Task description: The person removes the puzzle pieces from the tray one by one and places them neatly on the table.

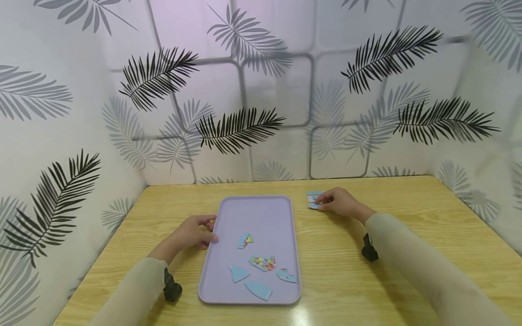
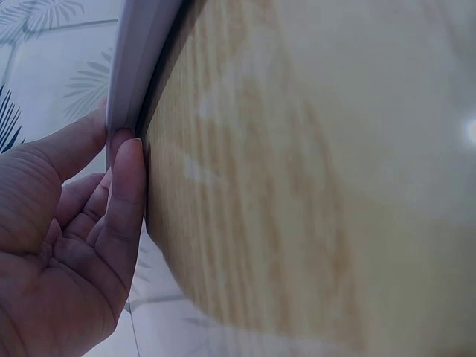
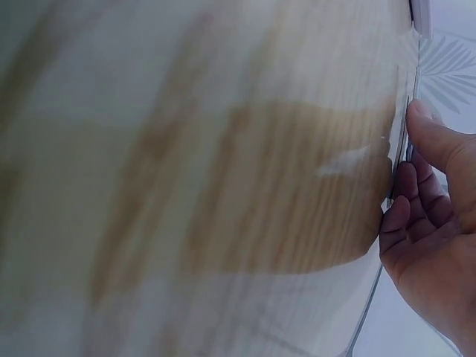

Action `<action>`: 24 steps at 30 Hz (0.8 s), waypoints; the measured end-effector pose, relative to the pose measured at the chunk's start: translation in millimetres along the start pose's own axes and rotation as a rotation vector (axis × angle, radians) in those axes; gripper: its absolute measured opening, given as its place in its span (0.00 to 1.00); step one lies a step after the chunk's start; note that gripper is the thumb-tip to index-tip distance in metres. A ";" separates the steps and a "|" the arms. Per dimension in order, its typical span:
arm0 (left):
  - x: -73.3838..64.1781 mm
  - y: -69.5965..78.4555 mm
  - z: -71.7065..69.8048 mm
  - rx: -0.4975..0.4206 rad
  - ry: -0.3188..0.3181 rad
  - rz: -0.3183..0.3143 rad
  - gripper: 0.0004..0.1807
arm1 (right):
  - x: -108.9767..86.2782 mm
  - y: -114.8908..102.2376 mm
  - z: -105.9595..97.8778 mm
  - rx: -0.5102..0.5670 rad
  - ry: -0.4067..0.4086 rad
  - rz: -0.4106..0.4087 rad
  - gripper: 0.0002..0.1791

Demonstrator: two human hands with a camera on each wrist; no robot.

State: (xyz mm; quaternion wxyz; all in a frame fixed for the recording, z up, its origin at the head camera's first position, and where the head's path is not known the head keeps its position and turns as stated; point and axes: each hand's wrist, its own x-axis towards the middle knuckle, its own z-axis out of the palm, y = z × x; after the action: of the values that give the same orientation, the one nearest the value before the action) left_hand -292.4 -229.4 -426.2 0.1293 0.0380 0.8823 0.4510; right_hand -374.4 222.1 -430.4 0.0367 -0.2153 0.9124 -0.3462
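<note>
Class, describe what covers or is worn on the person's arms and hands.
The left hand and right hand are ungloved. Plain, pale beige long sleeves cover the arms, and a small, blocky black device sits near each wrist.

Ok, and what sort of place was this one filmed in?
Probably an indoor tabletop recording corner: a wood-grain table with leaf-print wall covering behind and on both sides, and a lilac tray holding loose puzzle-like pieces.
</note>
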 end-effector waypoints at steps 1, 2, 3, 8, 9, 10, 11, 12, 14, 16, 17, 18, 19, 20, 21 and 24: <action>0.0 0.1 0.0 0.000 0.000 0.000 0.39 | 0.0 -0.2 0.0 0.002 0.000 0.004 0.09; 0.1 0.0 0.1 0.002 0.000 0.000 0.39 | 0.0 -0.4 0.1 0.003 0.001 0.007 0.09; 0.2 0.0 0.1 0.003 0.001 -0.001 0.39 | 0.0 -0.8 0.0 0.003 0.002 0.011 0.09; -0.2 0.8 0.0 0.001 0.001 -0.013 0.39 | 0.2 -2.1 -0.5 -0.001 0.008 0.015 0.08; -0.3 1.0 -0.1 0.001 0.000 -0.014 0.39 | 0.6 -2.0 -0.5 -0.002 0.009 0.014 0.08; -0.3 1.2 0.0 -0.002 0.001 -0.017 0.39 | 0.9 -1.8 -0.5 -0.003 0.010 0.014 0.08; -0.4 1.5 0.0 -0.003 0.002 -0.020 0.39 | 1.2 -1.4 -0.5 -0.002 0.012 0.014 0.08; -0.5 1.7 0.0 -0.006 0.004 -0.022 0.39 | 1.6 -0.8 -0.3 -0.002 0.012 0.014 0.08; -0.6 1.5 -0.1 -0.006 0.002 -0.022 0.39 | 2.6 0.4 0.0 -0.004 0.013 0.014 0.07; -0.8 1.5 -0.2 -0.014 0.004 -0.025 0.39 | 3.3 1.6 0.2 -0.006 0.011 0.014 0.07; -0.7 1.4 -0.4 -0.013 0.000 -0.022 0.39 | 3.6 2.1 0.3 -0.006 0.009 0.014 0.07; -0.5 1.1 -0.4 -0.015 -0.003 -0.019 0.39 | 3.9 2.6 0.5 -0.007 0.009 0.015 0.07; -0.7 1.1 -0.4 -0.015 -0.006 -0.014 0.39 | 4.1 2.9 0.6 -0.007 0.007 0.015 0.07; -0.8 1.3 -0.2 -0.022 -0.004 -0.016 0.39 | 4.1 3.2 0.6 -0.005 0.005 0.017 0.07; -0.8 1.3 -0.2 -0.022 -0.006 -0.011 0.40 | 4.1 3.4 0.6 -0.003 0.003 0.016 0.07; -1.0 1.4 0.2 -0.023 -0.010 -0.004 0.40 | 4.0 3.6 0.4 -0.004 -0.001 0.016 0.07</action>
State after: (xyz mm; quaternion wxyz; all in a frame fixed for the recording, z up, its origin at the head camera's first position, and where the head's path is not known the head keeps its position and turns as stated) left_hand -291.5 -228.7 -425.0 0.1350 0.0370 0.8766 0.4605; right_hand -379.2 222.5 -432.7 0.0397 -0.2081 0.9148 -0.3440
